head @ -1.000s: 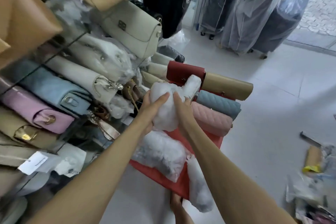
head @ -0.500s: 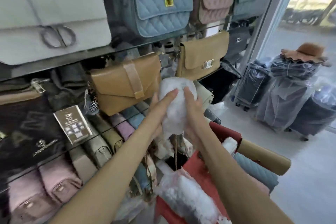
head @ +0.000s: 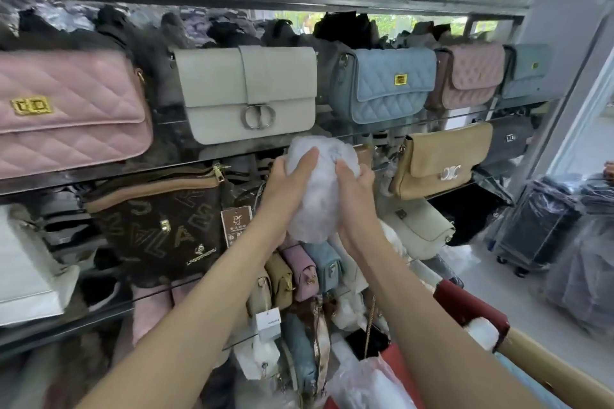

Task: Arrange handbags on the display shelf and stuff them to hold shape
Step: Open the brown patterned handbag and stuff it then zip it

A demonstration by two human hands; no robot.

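At the far right, dark wheeled suitcases wrapped in clear plastic (head: pixel 545 222) stand on the pale tiled floor (head: pixel 491 295). Beside them rises a grey metal door frame (head: pixel 578 83), with green foliage (head: pixel 395 21) visible through glass behind the top shelf.

Both hands, the left hand (head: pixel 292 176) and the right hand (head: pixel 354 184), have raised the white stuffing wad (head: pixel 319 189) from above the red bag (head: pixel 471 309) to the shelf edge (head: pixel 332 138) under the grey handbag (head: pixel 247 93).

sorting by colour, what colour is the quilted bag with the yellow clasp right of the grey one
Light blue, clearest in the head view.
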